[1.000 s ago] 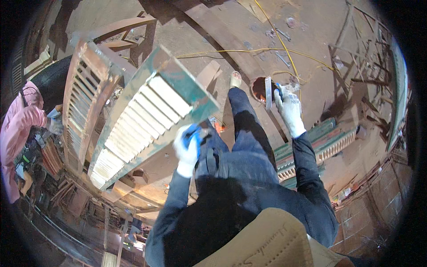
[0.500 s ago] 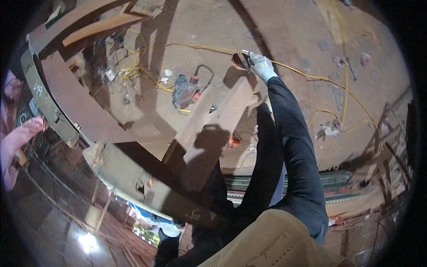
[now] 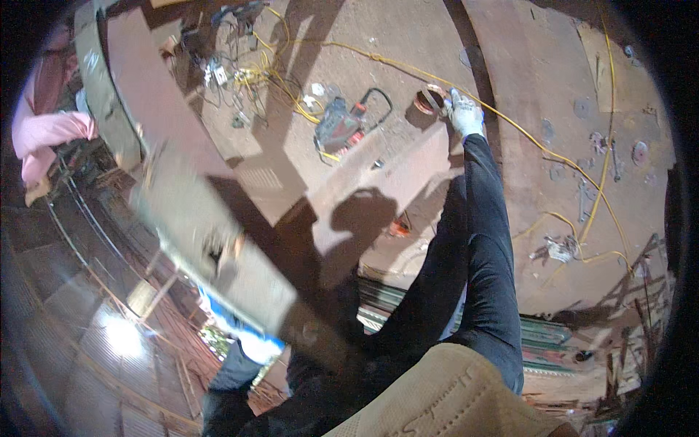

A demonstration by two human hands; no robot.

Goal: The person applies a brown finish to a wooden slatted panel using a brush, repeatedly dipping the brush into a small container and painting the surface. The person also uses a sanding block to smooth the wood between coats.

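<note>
My right hand [image 3: 464, 115], in a white glove, reaches far ahead over the floor. Its fingers are closed at the edge of a round, hollow reddish-brown thing [image 3: 425, 102] with a pale strip across its opening; I cannot make out its kind. Below that hand lies a pale reddish plank-like piece [image 3: 393, 164]. My left hand [image 3: 256, 348], also white-gloved, is low beside the near end of a long grey beam [image 3: 218, 244] with a ragged hole. Blur and the beam hide the left fingers. A grey power tool [image 3: 338, 120] with red parts rests on the floor between the beam and my right hand.
A yellow cable [image 3: 524, 132] crosses the floor, near tangled wires [image 3: 251, 76] at the upper left. Another person's pink sleeve [image 3: 58, 138] shows beside the beams at far left. Stacked metal lengths [image 3: 539, 342] lie at lower right; a bright light [image 3: 120, 335] glows at lower left.
The whole view has swung, so the floor things sit further right and mostly lower. My right hand still holds the round thing. My left hand shows further left and higher beside the beam.
</note>
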